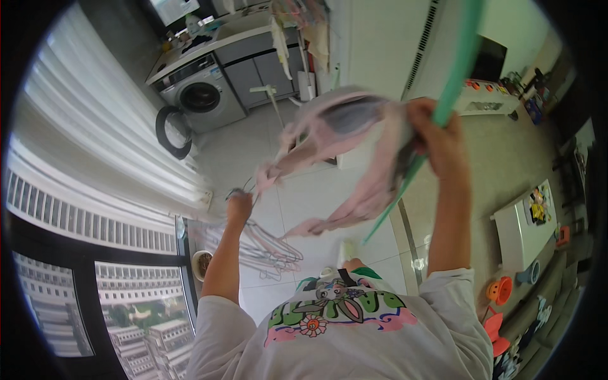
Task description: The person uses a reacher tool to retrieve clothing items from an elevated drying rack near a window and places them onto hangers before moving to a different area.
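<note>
My left hand (240, 206) is closed on the hooks of several wire clothes hangers (270, 244), whose blurred frames hang below and to the right of it. A twisted pink and grey garment (327, 142), blurred by motion, stretches in a loop between my two hands. One end of it meets the hangers beside my left hand. My right hand (437, 133), raised at the right, grips a long green pole (451, 85) together with the garment's other end. The pole slants from the top right down past the garment.
A front-loading washing machine (199, 97) stands at upper left with its round door (174, 132) open. Clothes hang near the sink counter (237, 35). White curtains (95, 123) and a window are at left, by a plant pot (203, 263). A white table (522, 232) stands at right.
</note>
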`<state>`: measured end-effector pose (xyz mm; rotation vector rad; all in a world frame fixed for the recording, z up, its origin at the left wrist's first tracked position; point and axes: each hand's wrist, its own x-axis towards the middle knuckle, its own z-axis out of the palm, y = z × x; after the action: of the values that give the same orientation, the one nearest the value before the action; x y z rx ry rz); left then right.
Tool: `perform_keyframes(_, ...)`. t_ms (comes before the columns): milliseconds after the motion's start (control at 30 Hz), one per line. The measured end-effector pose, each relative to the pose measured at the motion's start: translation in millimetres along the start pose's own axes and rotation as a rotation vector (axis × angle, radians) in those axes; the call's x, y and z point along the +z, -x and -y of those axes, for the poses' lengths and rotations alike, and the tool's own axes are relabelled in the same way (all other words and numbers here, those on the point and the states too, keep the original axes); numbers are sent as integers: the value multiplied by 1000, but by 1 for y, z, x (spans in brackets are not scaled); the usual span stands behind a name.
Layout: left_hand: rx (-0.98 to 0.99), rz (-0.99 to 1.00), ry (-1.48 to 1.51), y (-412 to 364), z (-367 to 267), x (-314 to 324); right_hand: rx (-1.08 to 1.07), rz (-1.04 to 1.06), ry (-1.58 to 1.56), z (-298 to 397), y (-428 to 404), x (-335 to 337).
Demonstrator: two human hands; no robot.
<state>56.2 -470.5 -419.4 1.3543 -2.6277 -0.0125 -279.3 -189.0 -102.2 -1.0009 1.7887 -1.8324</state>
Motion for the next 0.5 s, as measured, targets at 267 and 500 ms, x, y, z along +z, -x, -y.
perform_keyframes(267,-194,315,-553,114,55,61,152,-266,-60,1,100,-198)
perform_keyframes(500,-489,-77,-12,177,-102,35,553,-360,512,-173,194,-386)
